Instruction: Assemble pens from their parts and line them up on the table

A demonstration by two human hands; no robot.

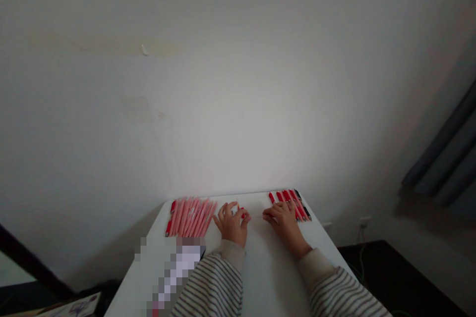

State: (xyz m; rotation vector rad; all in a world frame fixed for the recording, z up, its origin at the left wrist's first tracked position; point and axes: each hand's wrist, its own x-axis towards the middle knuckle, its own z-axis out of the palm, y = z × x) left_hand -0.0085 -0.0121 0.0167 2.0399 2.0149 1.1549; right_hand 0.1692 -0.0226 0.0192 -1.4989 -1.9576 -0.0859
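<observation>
My left hand (233, 223) is over the middle of the white table (260, 277), its thumb and fingers closed on a small red piece (243, 213), mostly hidden by the fingers. A little to the right, my right hand (284, 218) pinches its thumb and fingertips together. Something thin and pale may be between them, too faint to make out. Beside my left hand lies a row of pink and red pens (189, 218). Close behind and right of my right hand lie several red pens (293, 200), with a black one at the outer end.
A pixelated flat object (182, 270) lies on the table left of my left forearm. The table's far edge meets a pale wall (238, 84). At the right are a dark curtain (442, 158) and a wall socket (365, 221) with a cable.
</observation>
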